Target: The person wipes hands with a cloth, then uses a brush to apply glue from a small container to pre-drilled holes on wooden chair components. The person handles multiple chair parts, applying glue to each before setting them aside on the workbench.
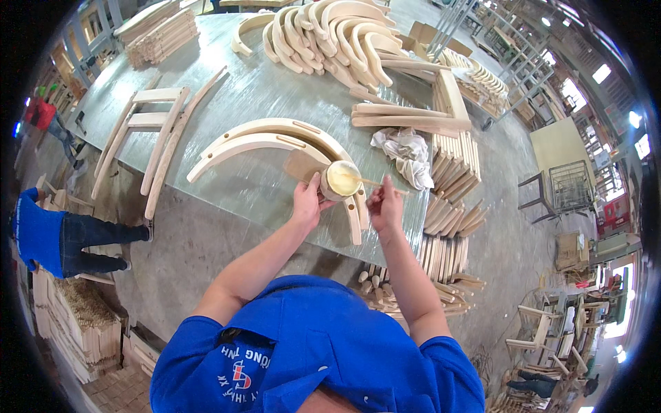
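Note:
My left hand (308, 202) is closed around a small round pot (342, 180) of pale yellow paste. A thin stick (372, 182) reaches into the pot, and my right hand (385, 205) pinches it; whether it ends in a brush is hidden in the paste. Under the pot, two curved wooden parts (268, 131) with slots and holes lie side by side on the shiny table (234, 199). A flat brown piece (300, 166) shows beside the pot, over the curved parts; I cannot tell what it belongs to.
Many curved wooden pieces (323, 34) are heaped at the far side. A wooden frame (148, 120) lies left; joined wooden pieces (420, 120) and a crumpled white cloth (406, 151) lie right. Wooden slats (451, 179) stack beyond the right edge. A person in blue (69, 234) bends at far left.

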### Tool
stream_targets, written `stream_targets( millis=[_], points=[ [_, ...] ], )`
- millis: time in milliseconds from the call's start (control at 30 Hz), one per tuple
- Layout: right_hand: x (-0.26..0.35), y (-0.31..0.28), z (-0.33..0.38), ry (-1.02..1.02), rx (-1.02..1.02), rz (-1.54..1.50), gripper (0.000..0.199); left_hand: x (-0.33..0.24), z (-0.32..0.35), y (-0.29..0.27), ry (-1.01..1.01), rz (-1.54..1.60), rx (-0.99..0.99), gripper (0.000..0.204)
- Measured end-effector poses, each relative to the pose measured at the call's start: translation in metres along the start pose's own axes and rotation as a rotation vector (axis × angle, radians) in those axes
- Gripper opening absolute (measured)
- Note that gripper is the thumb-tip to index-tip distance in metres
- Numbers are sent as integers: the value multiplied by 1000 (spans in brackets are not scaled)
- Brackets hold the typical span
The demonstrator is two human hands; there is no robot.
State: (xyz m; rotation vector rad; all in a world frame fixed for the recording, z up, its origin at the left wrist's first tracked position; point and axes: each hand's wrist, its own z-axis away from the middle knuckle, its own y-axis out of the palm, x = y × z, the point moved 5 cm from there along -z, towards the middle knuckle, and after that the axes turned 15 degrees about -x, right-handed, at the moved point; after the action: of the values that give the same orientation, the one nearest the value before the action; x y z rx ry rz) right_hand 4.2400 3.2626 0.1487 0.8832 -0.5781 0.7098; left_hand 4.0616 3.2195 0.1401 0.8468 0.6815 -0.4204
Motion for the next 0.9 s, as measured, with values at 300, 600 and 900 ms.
stream_targets(
  millis=[300, 600, 900],
  points=[
    [89, 37, 22, -1000, 257, 892, 21, -13, -11, -64, -4, 73, -117, 30],
    [51, 57, 18, -1231, 486, 1339, 20, -11, -7, -114, -24, 61, -266, 26],
    [40, 73, 8, -1168, 549, 1447, 19, -14, -7, -127, 4, 37, -215, 31]
  ],
)
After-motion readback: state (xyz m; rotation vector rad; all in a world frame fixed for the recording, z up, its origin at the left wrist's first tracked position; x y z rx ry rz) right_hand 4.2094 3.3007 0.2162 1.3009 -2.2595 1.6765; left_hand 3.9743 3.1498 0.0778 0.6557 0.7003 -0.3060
